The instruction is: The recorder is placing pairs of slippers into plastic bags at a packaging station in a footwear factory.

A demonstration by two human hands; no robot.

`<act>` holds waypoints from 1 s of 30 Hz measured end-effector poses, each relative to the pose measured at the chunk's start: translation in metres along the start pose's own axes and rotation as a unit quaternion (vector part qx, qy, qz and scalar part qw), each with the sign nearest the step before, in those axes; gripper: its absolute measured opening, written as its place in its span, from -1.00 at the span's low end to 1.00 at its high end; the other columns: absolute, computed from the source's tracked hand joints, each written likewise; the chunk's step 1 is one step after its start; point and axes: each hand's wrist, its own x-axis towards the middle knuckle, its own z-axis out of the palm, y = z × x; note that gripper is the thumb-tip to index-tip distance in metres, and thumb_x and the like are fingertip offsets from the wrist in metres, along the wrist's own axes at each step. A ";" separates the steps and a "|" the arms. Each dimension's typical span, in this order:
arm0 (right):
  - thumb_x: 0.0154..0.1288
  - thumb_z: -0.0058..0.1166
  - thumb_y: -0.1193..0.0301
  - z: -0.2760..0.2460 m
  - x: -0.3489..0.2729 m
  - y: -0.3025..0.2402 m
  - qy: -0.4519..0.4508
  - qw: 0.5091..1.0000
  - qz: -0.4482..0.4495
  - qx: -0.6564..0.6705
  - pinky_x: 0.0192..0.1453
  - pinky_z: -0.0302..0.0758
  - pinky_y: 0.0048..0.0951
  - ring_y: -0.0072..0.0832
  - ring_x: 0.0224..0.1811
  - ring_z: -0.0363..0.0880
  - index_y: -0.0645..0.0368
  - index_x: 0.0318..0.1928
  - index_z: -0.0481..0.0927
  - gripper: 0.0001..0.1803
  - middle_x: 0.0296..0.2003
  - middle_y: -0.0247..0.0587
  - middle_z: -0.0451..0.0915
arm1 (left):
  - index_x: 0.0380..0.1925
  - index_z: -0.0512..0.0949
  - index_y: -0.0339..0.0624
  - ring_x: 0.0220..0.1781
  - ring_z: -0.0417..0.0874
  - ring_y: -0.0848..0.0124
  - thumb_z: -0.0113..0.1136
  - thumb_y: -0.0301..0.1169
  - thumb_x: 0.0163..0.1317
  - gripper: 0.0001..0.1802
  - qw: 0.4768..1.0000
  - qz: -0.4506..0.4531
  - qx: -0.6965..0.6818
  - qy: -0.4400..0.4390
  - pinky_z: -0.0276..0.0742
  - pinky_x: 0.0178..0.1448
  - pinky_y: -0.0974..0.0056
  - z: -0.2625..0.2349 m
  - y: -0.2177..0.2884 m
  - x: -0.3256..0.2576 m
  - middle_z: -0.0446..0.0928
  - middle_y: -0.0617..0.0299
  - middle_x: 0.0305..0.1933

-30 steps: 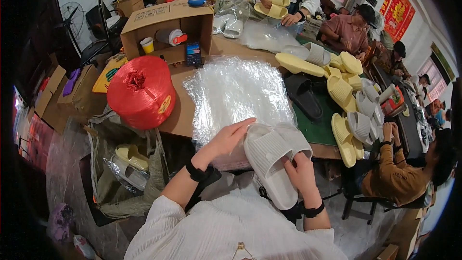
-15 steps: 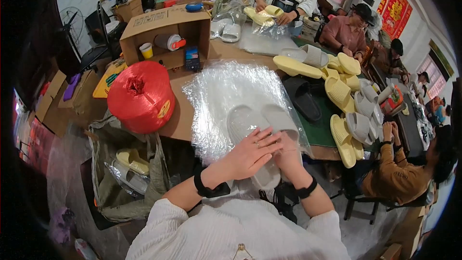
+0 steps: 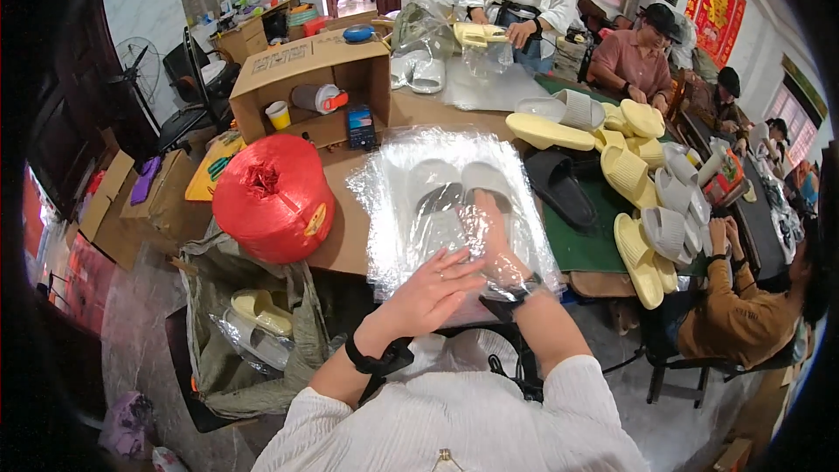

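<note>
A brown surface (image 3: 350, 236) carries a red spool of twine (image 3: 273, 197) at its left edge, before an open cardboard box (image 3: 306, 79) holding a cup and canister. The left hand (image 3: 434, 290) lies flat, fingers spread, on a clear plastic bag (image 3: 454, 210). The right hand (image 3: 498, 240) reaches inside it, pushing grey slippers (image 3: 459, 185). Yellow slippers (image 3: 642, 201) are heaped rightward.

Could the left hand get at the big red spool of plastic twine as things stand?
Probably yes: the left hand rests free on the clear plastic bag, and the big red spool of plastic twine stands beside it across bare table.
</note>
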 end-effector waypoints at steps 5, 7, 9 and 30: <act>0.23 0.24 0.31 -0.065 -0.082 -0.044 -0.034 0.987 -0.156 -0.020 0.02 0.49 -0.02 0.05 0.01 0.50 0.32 0.28 0.28 -0.31 -0.06 0.20 0.47 | 0.02 0.62 -0.14 0.30 0.48 0.05 0.25 -0.39 0.15 -0.61 0.983 -0.028 -0.067 0.172 0.36 0.36 0.08 -0.014 -0.014 -0.025 0.56 0.06 0.19; 0.16 0.31 0.28 -0.096 -0.111 -0.051 -0.084 0.978 -0.190 0.010 -0.09 0.52 -0.25 -0.12 -0.09 0.58 0.32 0.13 0.50 -0.43 -0.13 0.04 0.60 | -0.07 0.63 -0.23 0.08 0.63 0.15 0.28 -0.48 0.12 -0.67 0.951 -0.139 -0.028 0.275 0.50 0.16 0.18 -0.018 -0.021 -0.033 0.62 0.07 0.05; 0.17 0.32 0.28 -0.143 -0.118 -0.058 -0.259 0.953 -0.053 0.149 -0.15 0.52 -0.37 -0.26 -0.15 0.61 0.33 0.03 0.57 -0.51 -0.17 -0.03 0.64 | -0.08 0.63 -0.23 -0.14 0.68 0.20 0.27 -0.41 0.22 -0.73 0.885 -0.299 -0.033 0.355 0.55 -0.06 0.26 -0.021 -0.023 -0.037 0.64 0.05 -0.06; 0.12 0.36 0.33 -0.139 -0.098 0.059 -0.203 0.898 0.282 0.271 -0.25 0.45 -0.57 -0.63 -0.34 0.56 0.34 -0.21 0.68 -0.68 -0.39 -0.31 0.67 | -0.30 0.69 -0.30 -0.55 0.48 0.63 0.31 -0.28 0.18 -0.73 0.872 -0.414 -0.232 0.121 0.38 -0.48 0.44 -0.003 -0.066 -0.071 0.62 0.33 -0.46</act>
